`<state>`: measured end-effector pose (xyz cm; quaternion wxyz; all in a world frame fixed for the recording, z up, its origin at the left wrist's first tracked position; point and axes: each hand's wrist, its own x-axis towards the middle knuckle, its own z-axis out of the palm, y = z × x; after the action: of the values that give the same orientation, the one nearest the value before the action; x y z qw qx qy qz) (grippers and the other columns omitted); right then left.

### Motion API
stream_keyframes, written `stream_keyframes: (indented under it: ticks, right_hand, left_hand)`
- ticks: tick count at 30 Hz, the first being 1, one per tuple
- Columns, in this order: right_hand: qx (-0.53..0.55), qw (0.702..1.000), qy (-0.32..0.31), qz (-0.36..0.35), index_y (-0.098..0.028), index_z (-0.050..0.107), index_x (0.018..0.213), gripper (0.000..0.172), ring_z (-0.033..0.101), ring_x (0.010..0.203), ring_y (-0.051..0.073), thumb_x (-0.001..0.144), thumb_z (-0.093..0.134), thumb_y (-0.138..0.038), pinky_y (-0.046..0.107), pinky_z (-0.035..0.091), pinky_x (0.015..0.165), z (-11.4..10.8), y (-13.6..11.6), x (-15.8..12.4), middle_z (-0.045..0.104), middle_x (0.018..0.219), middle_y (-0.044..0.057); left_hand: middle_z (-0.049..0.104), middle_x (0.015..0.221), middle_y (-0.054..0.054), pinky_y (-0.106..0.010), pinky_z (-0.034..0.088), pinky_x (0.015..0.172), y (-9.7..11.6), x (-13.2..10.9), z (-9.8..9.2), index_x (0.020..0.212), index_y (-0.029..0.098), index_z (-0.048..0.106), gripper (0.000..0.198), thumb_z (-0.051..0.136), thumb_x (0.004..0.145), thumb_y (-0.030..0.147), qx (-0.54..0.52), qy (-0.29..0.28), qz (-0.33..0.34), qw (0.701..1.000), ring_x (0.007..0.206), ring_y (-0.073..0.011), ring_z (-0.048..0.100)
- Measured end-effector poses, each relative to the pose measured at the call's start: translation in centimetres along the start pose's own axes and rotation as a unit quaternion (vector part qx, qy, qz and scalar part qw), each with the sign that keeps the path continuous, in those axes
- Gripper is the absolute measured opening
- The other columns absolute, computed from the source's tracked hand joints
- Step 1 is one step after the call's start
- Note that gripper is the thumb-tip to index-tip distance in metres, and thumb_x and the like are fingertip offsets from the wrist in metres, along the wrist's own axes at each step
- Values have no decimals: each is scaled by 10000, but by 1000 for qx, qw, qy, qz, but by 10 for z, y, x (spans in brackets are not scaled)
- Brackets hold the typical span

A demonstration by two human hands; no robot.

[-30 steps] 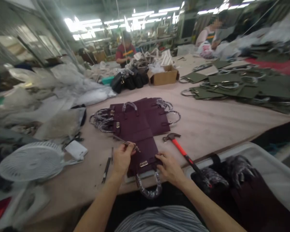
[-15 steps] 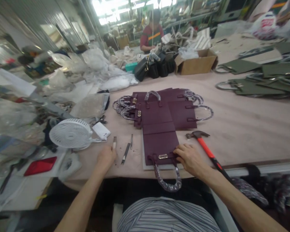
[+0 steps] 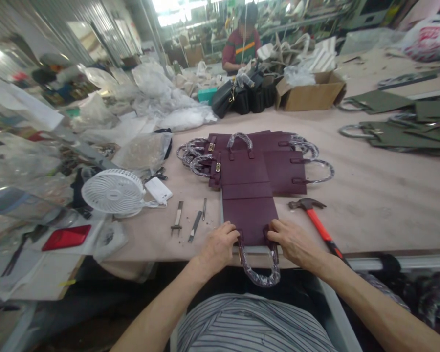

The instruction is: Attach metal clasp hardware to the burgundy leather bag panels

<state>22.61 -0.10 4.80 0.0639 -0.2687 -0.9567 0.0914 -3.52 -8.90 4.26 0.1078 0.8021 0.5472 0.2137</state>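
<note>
A maroon handbag panel (image 3: 248, 211) lies lengthwise in front of me, its near end at the table edge. Its plastic-wrapped handle (image 3: 262, 279) hangs toward my lap. My left hand (image 3: 220, 247) is closed with its fingertips at the left base of this handle. At the right base, my right hand (image 3: 290, 238) pinches the panel's near corner. Beyond them, more maroon bag panels (image 3: 286, 171) lie in an overlapping pile with wrapped handles. To the left rest a metal divider-like tool (image 3: 177, 222), a flat blade (image 3: 195, 226) and a thin metal rod (image 3: 204, 209).
A hammer (image 3: 317, 225) with an orange-red handle lies right of my right hand. At left are a white fan (image 3: 113, 191), a white power bank (image 3: 158, 189) and a red phone-like object (image 3: 66, 237). Green bag panels (image 3: 399, 134), a cardboard box (image 3: 311, 93) and a person (image 3: 242, 46) are farther off.
My left hand has let go of the metal divider-like tool and moved right to the handle base. The gold clasp seen at the panel's near end is no longer visible.
</note>
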Motion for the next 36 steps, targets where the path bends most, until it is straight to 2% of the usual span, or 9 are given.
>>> stream_keyframes:
  ticks: [4, 8, 15, 19, 22, 24, 29, 33, 36]
  right_hand:
    - [-28, 995, 83, -48, -175, 670, 918, 309, 564, 882, 220, 820, 450, 20, 355, 505, 765, 11, -1, -15, 645, 1060, 119]
    - [-37, 973, 205, -102, -177, 676, 1161, 373, 583, 1115, 263, 894, 436, -75, 417, 532, 923, 31, 10, -36, 654, 1244, 137]
    - [1, 968, 232, -100, -236, 658, 1242, 419, 598, 1192, 257, 894, 465, -101, 418, 542, 983, 51, 24, -30, 676, 1275, 83]
    - [9, 976, 213, -52, -216, 565, 1387, 522, 580, 1239, 272, 898, 431, -91, 457, 529, 1017, 51, 1, -25, 611, 1390, 105]
    - [48, 975, 218, 4, -249, 462, 1483, 559, 579, 1254, 250, 946, 400, -107, 460, 513, 1048, 51, -11, -26, 595, 1409, 97]
    - [87, 968, 231, 47, -253, 405, 1518, 582, 566, 1277, 234, 957, 374, -102, 450, 505, 1066, 49, -15, -27, 602, 1390, 100]
    - [125, 947, 270, 120, -223, 518, 1398, 515, 593, 1216, 244, 921, 384, -86, 469, 516, 1044, 37, -21, -21, 629, 1291, 116]
    - [136, 939, 286, 133, -220, 582, 1310, 455, 609, 1177, 254, 912, 407, -86, 486, 520, 1024, 28, -22, -15, 647, 1247, 117]
    - [140, 935, 294, 140, -221, 590, 1315, 466, 615, 1165, 263, 905, 411, -90, 502, 525, 1009, 28, -22, -14, 652, 1241, 122]
  left_hand:
    - [693, 1234, -86, -385, 547, 1076, -9, -10, 4, 1138, 181, 665, 301, 515, 920, 38, -40, 36, 4, 999, 1238, -220, 634]
    - [686, 1272, -90, -374, 527, 1104, -9, -14, 1, 1170, 177, 660, 332, 539, 898, 31, -54, 37, -3, 998, 1288, -219, 611]
    - [670, 1286, -91, -323, 501, 1110, -8, -11, -2, 1187, 176, 657, 310, 550, 913, 78, -55, 36, -13, 998, 1266, -194, 609]
    - [711, 1124, -96, -317, 555, 971, -19, -11, -19, 1102, 174, 683, 250, 512, 932, 106, 13, 44, -192, 980, 1066, -204, 684]
    - [707, 1102, -136, -372, 542, 935, -38, -13, -39, 1031, 152, 694, 177, 552, 945, 212, 105, -1, -377, 920, 1061, -268, 683]
    - [706, 1117, -165, -396, 529, 928, -54, -14, -49, 1029, 139, 684, 238, 652, 897, 334, 114, -63, -447, 885, 1097, -315, 673]
    - [747, 952, -160, -354, 513, 804, -84, -6, -52, 834, 163, 665, 164, 738, 739, 275, 63, -151, -503, 849, 998, -332, 706]
    - [728, 770, -120, -300, 484, 689, -91, -3, -51, 635, 179, 586, 150, 736, 650, 170, 27, -126, -486, 864, 880, -304, 715]
    - [672, 610, -50, -252, 462, 593, -90, -11, -57, 614, 191, 550, 183, 702, 715, 206, -20, -101, -479, 872, 722, -236, 700]
